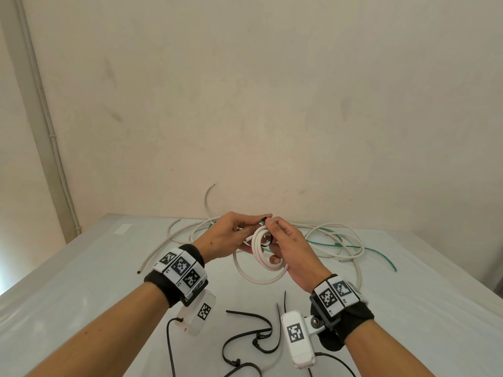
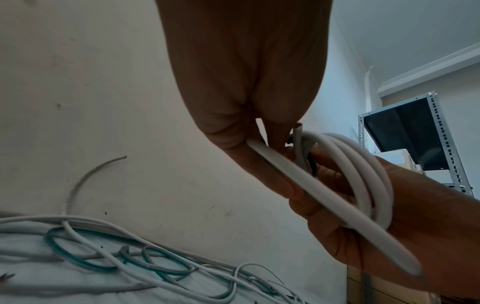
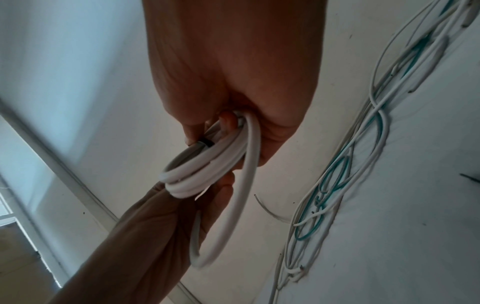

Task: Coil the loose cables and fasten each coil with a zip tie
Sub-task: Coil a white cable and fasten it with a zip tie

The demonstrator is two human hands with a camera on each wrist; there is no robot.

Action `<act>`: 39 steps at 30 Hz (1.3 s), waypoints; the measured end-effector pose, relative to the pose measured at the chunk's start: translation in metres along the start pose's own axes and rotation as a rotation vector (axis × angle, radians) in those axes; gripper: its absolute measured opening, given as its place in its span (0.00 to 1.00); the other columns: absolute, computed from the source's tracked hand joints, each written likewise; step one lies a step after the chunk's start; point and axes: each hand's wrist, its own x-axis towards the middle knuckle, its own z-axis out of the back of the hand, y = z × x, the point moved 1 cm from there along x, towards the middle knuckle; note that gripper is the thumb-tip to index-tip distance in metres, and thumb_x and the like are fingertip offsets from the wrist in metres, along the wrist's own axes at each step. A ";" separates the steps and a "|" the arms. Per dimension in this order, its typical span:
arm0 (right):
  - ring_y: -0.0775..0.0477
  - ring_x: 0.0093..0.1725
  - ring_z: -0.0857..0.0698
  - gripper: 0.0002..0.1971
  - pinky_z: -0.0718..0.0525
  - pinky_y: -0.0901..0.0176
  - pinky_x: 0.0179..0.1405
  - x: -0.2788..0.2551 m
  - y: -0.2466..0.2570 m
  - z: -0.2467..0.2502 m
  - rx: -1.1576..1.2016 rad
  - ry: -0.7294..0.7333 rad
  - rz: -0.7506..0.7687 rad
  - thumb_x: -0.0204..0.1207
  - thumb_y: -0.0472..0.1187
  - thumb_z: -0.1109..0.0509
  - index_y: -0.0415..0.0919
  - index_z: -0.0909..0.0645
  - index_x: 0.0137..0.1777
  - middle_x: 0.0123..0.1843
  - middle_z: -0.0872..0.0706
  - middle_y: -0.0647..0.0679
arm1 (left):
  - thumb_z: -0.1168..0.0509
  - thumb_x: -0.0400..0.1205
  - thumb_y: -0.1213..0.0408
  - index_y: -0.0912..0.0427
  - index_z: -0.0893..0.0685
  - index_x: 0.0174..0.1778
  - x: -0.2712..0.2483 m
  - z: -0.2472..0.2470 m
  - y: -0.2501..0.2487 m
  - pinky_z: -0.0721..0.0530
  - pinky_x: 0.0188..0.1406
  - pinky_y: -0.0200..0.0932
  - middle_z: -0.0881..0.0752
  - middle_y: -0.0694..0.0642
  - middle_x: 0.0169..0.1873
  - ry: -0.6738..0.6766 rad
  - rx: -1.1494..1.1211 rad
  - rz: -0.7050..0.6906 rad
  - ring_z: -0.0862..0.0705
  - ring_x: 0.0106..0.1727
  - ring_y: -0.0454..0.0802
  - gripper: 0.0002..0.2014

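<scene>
A small coil of white cable (image 1: 265, 250) is held in the air above a white counter (image 1: 408, 308), between two bare hands that meet at its top. A black zip tie (image 1: 264, 232) wraps around the bundled loops there. The left hand (image 1: 231, 236) pinches the coil from the left, thumb and fingers curled on the cable, and the right hand (image 1: 288, 247) grips it from the right, fingertips pressed at the zip tie's head (how tightly the tie is drawn cannot be told). One wider loop of the same cable hangs below the coil. Behind the hands, near the wall (image 1: 245, 104), a tangle of loose white cables (image 1: 340, 240) lies on the counter with a thin green cable (image 1: 381, 254) threaded through it. Nearer the person, several spare black zip ties (image 1: 253, 333) lie scattered on the counter between the forearms. Both wrists wear black bands carrying black-and-white square markers
</scene>
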 end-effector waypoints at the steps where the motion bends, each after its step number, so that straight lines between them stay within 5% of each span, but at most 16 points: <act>1: 0.51 0.32 0.34 0.13 0.31 0.61 0.26 -0.001 0.000 0.000 -0.001 0.005 -0.008 0.89 0.53 0.33 0.46 0.14 0.51 0.41 0.24 0.46 | 0.37 0.91 0.67 0.53 0.15 0.74 0.000 0.000 0.000 0.07 0.52 0.52 0.06 0.56 0.57 0.000 -0.001 0.000 0.06 0.52 0.48 0.16; 7: 0.52 0.32 0.36 0.12 0.31 0.63 0.25 -0.003 0.001 -0.002 0.034 0.039 -0.074 0.89 0.53 0.34 0.47 0.14 0.52 0.40 0.20 0.50 | 0.36 0.91 0.64 0.45 0.13 0.69 -0.003 0.000 0.002 0.08 0.49 0.45 0.06 0.52 0.55 -0.017 0.053 -0.023 0.07 0.55 0.46 0.14; 15: 0.53 0.29 0.35 0.13 0.32 0.64 0.23 -0.003 0.005 -0.008 -0.010 0.026 -0.069 0.90 0.52 0.35 0.46 0.15 0.51 0.41 0.25 0.47 | 0.32 0.89 0.64 0.54 0.10 0.70 -0.002 0.005 0.006 0.12 0.56 0.41 0.05 0.46 0.52 -0.159 0.252 -0.120 0.08 0.50 0.39 0.14; 19: 0.55 0.27 0.36 0.13 0.31 0.64 0.24 -0.004 0.007 -0.009 -0.053 0.023 -0.053 0.91 0.51 0.36 0.46 0.17 0.48 0.38 0.24 0.50 | 0.31 0.88 0.68 0.60 0.11 0.70 -0.004 0.006 0.004 0.16 0.50 0.32 0.05 0.49 0.49 -0.138 0.204 -0.120 0.12 0.43 0.32 0.15; 24: 0.54 0.27 0.38 0.13 0.31 0.63 0.25 -0.005 0.011 -0.011 -0.141 0.025 -0.021 0.91 0.50 0.37 0.47 0.17 0.46 0.34 0.24 0.54 | 0.33 0.88 0.73 0.59 0.18 0.78 -0.003 0.009 0.000 0.12 0.65 0.43 0.07 0.52 0.58 -0.092 0.227 -0.105 0.09 0.58 0.42 0.21; 27: 0.54 0.27 0.38 0.13 0.30 0.62 0.25 -0.006 0.012 -0.014 -0.155 0.024 0.006 0.91 0.49 0.36 0.48 0.17 0.45 0.32 0.25 0.55 | 0.34 0.89 0.71 0.57 0.20 0.79 0.000 0.011 0.000 0.10 0.59 0.51 0.06 0.51 0.57 -0.089 0.205 -0.081 0.07 0.54 0.53 0.21; 29: 0.54 0.27 0.37 0.13 0.31 0.62 0.26 -0.006 0.012 -0.014 -0.119 0.017 0.037 0.91 0.49 0.37 0.47 0.17 0.46 0.33 0.25 0.56 | 0.33 0.89 0.68 0.57 0.22 0.81 0.001 0.012 -0.003 0.14 0.49 0.43 0.05 0.50 0.54 -0.085 0.228 -0.069 0.12 0.45 0.46 0.22; 32: 0.56 0.26 0.36 0.12 0.31 0.62 0.25 -0.006 0.012 -0.013 -0.045 0.011 0.053 0.91 0.49 0.37 0.45 0.17 0.49 0.35 0.24 0.53 | 0.32 0.88 0.65 0.60 0.27 0.84 0.001 0.016 -0.009 0.16 0.49 0.35 0.06 0.48 0.57 -0.074 0.195 0.028 0.13 0.44 0.38 0.26; 35: 0.56 0.28 0.36 0.11 0.32 0.64 0.25 -0.005 0.013 -0.011 0.038 -0.001 0.042 0.91 0.48 0.36 0.44 0.17 0.52 0.37 0.24 0.52 | 0.33 0.89 0.60 0.62 0.22 0.80 -0.004 0.030 -0.002 0.10 0.62 0.47 0.08 0.51 0.62 -0.109 0.230 0.204 0.08 0.58 0.44 0.23; 39: 0.55 0.29 0.38 0.10 0.33 0.63 0.26 -0.003 0.015 -0.006 0.079 -0.031 0.043 0.91 0.48 0.36 0.44 0.16 0.52 0.38 0.23 0.52 | 0.39 0.90 0.44 0.63 0.17 0.66 -0.026 0.040 0.006 0.08 0.58 0.57 0.08 0.59 0.57 -0.054 0.337 0.607 0.07 0.54 0.55 0.24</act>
